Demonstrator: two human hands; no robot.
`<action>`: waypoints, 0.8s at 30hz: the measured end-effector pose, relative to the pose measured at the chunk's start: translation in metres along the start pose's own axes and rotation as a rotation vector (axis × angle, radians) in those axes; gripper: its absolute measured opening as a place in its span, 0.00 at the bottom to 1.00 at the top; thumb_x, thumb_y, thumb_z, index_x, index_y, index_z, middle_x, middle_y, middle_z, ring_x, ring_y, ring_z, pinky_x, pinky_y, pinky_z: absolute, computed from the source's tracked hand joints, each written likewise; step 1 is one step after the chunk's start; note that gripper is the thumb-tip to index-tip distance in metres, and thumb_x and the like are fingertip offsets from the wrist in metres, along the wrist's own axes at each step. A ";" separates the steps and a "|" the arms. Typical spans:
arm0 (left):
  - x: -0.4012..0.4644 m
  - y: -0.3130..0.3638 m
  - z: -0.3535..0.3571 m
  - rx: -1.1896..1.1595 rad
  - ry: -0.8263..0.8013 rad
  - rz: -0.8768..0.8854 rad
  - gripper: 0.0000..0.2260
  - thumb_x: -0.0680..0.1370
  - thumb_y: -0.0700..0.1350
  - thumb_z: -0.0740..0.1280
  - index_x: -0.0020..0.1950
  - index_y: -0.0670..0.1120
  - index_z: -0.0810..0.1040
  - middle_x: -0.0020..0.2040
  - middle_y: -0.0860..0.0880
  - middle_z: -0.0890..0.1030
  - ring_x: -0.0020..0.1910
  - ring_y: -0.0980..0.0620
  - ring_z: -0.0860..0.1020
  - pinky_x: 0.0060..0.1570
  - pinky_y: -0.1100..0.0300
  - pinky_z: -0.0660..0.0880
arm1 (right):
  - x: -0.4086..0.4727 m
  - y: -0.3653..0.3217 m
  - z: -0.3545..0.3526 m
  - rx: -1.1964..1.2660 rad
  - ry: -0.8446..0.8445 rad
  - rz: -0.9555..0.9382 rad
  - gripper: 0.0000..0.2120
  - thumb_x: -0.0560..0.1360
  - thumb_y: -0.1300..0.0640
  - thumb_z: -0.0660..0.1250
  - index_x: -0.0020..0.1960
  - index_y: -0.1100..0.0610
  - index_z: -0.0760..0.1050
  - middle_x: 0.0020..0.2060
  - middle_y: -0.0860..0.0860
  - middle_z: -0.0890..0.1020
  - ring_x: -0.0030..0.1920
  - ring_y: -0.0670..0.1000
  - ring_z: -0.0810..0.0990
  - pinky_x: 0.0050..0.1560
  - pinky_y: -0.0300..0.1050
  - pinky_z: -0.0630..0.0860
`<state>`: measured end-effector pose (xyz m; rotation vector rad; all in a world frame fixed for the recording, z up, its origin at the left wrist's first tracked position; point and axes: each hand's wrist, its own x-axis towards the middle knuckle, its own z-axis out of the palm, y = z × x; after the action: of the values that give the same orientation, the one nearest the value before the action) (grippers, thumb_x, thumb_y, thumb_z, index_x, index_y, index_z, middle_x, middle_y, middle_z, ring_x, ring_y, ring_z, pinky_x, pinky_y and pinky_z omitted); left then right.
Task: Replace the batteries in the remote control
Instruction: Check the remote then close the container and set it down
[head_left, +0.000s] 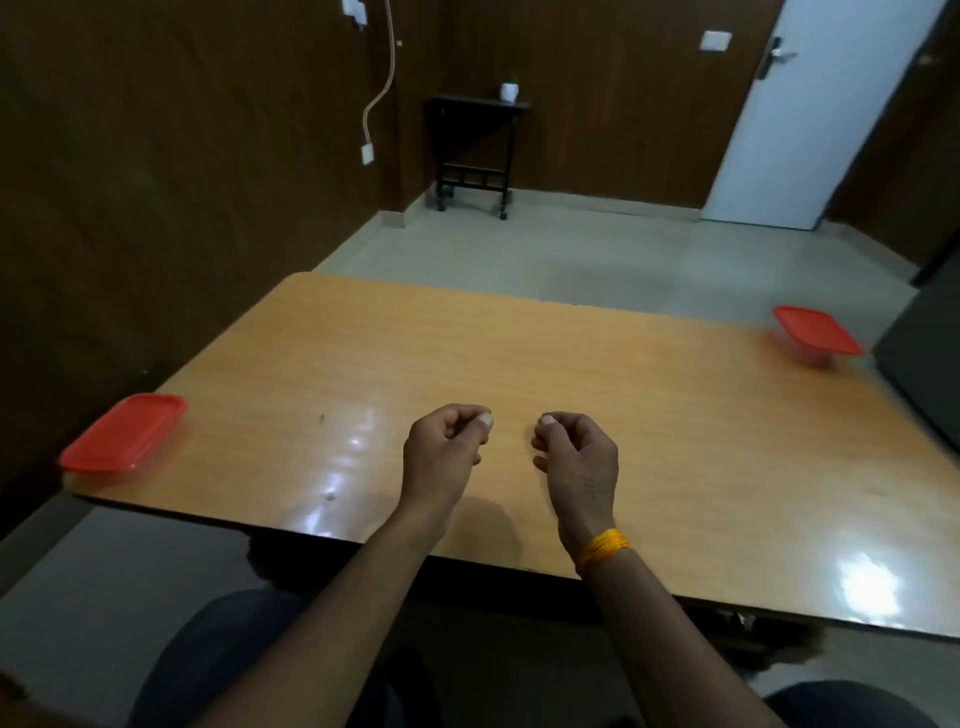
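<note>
Both hands loosely curled, holding nothing: left hand (448, 441), right hand (577, 453), apart above desk (649, 415); red-lidded containers (124, 434) at the edges.

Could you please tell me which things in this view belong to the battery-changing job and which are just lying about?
Belonging to the job:
- left hand and right hand, loosely curled, holding nothing visible
- no remote control or batteries in view

Just lying about:
- near red-lidded container at the table's left edge
- far red-lidded container at its right corner
- white cup on the side stand
</note>
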<state>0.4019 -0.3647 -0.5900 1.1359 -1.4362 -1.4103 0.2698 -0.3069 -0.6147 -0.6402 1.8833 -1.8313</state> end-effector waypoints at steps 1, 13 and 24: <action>-0.001 -0.003 0.013 0.001 -0.019 -0.014 0.05 0.80 0.45 0.70 0.52 0.49 0.86 0.48 0.47 0.87 0.49 0.49 0.84 0.49 0.50 0.83 | 0.006 0.004 -0.014 -0.037 0.036 -0.007 0.06 0.79 0.54 0.68 0.46 0.52 0.83 0.42 0.51 0.86 0.47 0.55 0.85 0.48 0.58 0.85; 0.008 -0.044 0.096 0.409 -0.073 -0.149 0.09 0.77 0.44 0.70 0.37 0.54 0.79 0.44 0.48 0.87 0.37 0.47 0.81 0.40 0.48 0.81 | 0.055 0.038 -0.076 -0.695 -0.162 0.087 0.12 0.75 0.52 0.68 0.52 0.57 0.85 0.49 0.54 0.87 0.50 0.55 0.83 0.44 0.47 0.79; 0.055 -0.043 0.097 0.343 -0.127 -0.135 0.15 0.75 0.36 0.72 0.60 0.48 0.87 0.52 0.51 0.88 0.50 0.52 0.85 0.56 0.49 0.84 | 0.076 0.042 -0.036 -0.536 -0.069 0.036 0.10 0.77 0.56 0.68 0.51 0.59 0.86 0.49 0.56 0.88 0.49 0.54 0.85 0.47 0.48 0.82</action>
<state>0.2966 -0.3897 -0.6401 1.3991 -1.7684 -1.3812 0.1863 -0.3234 -0.6552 -0.8205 2.3329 -1.2562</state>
